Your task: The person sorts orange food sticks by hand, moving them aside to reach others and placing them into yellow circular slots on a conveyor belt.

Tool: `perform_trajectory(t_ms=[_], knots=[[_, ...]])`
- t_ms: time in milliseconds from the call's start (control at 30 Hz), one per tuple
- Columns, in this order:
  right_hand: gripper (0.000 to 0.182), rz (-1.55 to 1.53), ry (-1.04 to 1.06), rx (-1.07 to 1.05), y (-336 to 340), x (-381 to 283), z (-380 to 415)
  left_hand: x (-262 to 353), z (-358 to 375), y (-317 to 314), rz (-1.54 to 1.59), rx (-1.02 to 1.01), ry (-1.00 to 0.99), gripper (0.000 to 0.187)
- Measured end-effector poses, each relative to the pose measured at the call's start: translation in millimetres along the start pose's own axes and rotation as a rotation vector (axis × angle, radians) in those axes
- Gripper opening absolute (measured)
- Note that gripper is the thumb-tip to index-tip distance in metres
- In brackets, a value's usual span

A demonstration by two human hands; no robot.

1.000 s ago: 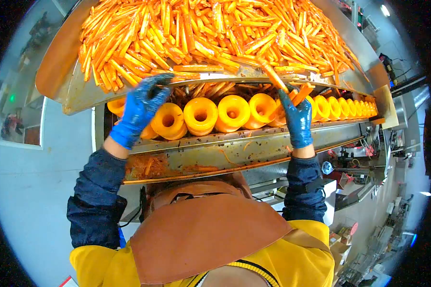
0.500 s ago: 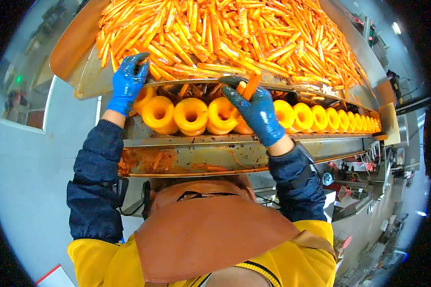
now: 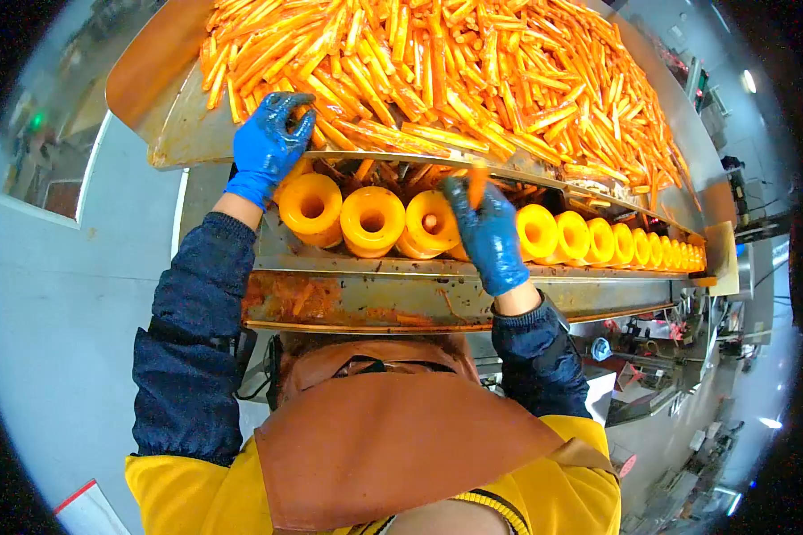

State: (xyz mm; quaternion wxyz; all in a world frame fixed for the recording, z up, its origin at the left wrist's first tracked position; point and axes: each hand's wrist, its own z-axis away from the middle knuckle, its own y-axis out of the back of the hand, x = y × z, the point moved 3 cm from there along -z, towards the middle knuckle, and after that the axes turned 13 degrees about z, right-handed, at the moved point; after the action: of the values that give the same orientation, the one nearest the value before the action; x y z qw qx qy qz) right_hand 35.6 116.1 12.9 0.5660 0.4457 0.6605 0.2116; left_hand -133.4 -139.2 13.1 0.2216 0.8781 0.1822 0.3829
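My left hand (image 3: 272, 150), in a blue glove, is at the near left edge of a heap of glossy orange food sticks (image 3: 473, 80). Its fingers are curled in, with a bit of orange showing between the fingertips. Gloved and dark with sauce, my right hand (image 3: 491, 236) grips an upright, slightly blurred orange food stick (image 3: 477, 185) over a row of yellow ring-mouthed cups. Just left of it, one yellow cup (image 3: 417, 239) has the round end of a stick (image 3: 431, 223) in its hole. Two cups farther left, including this yellow cup (image 3: 371, 245), show dark holes.
A metal tray (image 3: 171, 134) bears the heap, its near lip (image 3: 544, 169) running behind the cups. More yellow cups (image 3: 598, 241) recede to the right. In front lies a stained metal trough (image 3: 393, 299) with orange scraps. Machinery (image 3: 651, 348) stands at the right.
The view has shifted a little. My left hand has moved right along the heap's edge and its fingers have curled in. A stick end now shows in the cup beside my right hand.
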Motion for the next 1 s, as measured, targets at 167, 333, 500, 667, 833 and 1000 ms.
perform_trajectory(t_ms=[167, 333, 500, 667, 833, 1000], knots=[[0.024, -0.667, -0.038, 0.122, -26, -29, -7, 4, 0, 5, 0.066, -0.093, -0.042, 0.023], [0.030, -0.144, 0.105, -0.291, -26, -25, -6, 27, -13, 20, 0.273, -0.398, -0.029, 0.024], [0.032, 0.140, 0.262, 0.010, 24, -13, -73, 47, -34, -25, 0.138, -0.555, -0.346, 0.028], [0.031, 0.546, 0.406, -0.359, 9, -12, -120, 77, -54, -76, -0.309, -0.909, -0.350, 0.029], [0.032, 0.759, 0.323, -0.389, 22, -4, -124, 85, -62, -68, -0.395, -1.028, -0.326, 0.030], [0.020, 0.342, 0.258, 0.092, 55, -20, -74, 70, -66, -10, 0.080, -0.653, -0.204, 0.027]])
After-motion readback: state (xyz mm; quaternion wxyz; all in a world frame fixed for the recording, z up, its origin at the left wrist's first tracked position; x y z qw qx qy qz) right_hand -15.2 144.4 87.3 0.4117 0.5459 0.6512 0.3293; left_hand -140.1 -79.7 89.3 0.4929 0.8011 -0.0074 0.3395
